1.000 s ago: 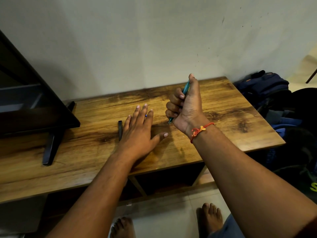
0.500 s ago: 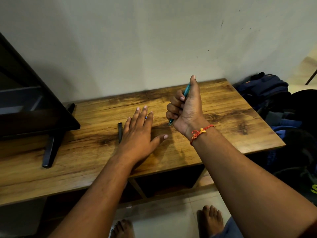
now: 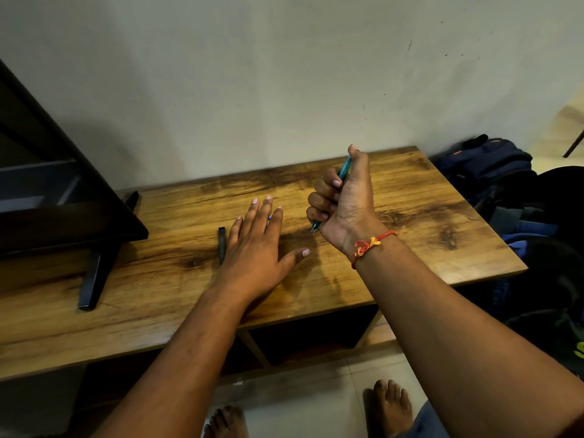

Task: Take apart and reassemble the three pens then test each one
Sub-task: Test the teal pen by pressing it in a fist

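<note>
Right hand [image 3: 343,205] fisted around teal pen [image 3: 343,167], thumb up. My left hand [image 3: 257,248] lies flat, fingers spread; black pen [image 3: 222,245] just left of it.

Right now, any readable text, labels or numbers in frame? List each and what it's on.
No complete text is readable.
"S": a partial yellow-green character on the dark bag at the right edge, cut off by the frame.
Teal pen in the right hand: no print legible.
Black pen: none visible.
</note>
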